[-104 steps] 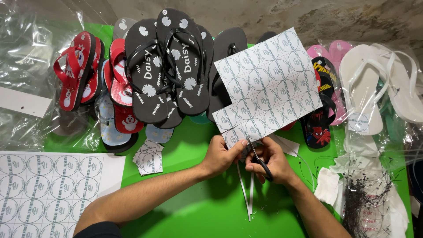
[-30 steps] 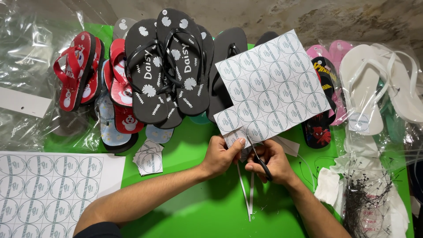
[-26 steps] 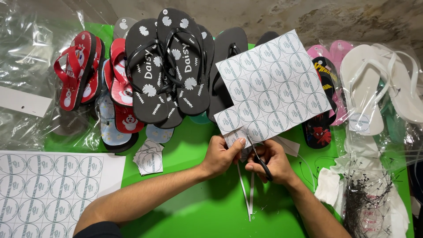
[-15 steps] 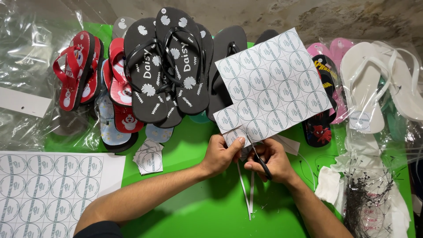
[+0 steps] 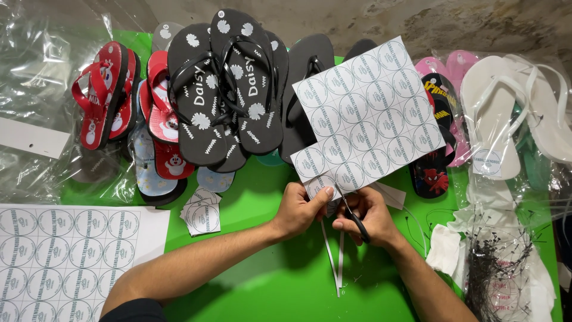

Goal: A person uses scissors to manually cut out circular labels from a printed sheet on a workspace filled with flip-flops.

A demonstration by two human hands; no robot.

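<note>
My left hand [image 5: 304, 209] pinches the lower edge of a white sheet of round printed labels [image 5: 369, 116], held up above the green table [image 5: 262, 274]. My right hand [image 5: 366, 216] grips black-handled scissors [image 5: 353, 216] whose blades meet the sheet's bottom corner. Thin white paper strips [image 5: 333, 256] hang down from the cut edge. A small pile of cut square labels [image 5: 201, 211] lies to the left of my left hand.
Black, red and patterned flip-flops [image 5: 226, 89] are piled at the back. White flip-flops [image 5: 506, 113] in plastic lie at the right, above a heap of black tag fasteners [image 5: 494, 268]. Another label sheet [image 5: 65, 256] lies at the lower left. Clear plastic bags [image 5: 36, 71] sit far left.
The label sheet has tilted and shifted slightly while the scissors work at its lower edge. Both hands stay in the same spot.
</note>
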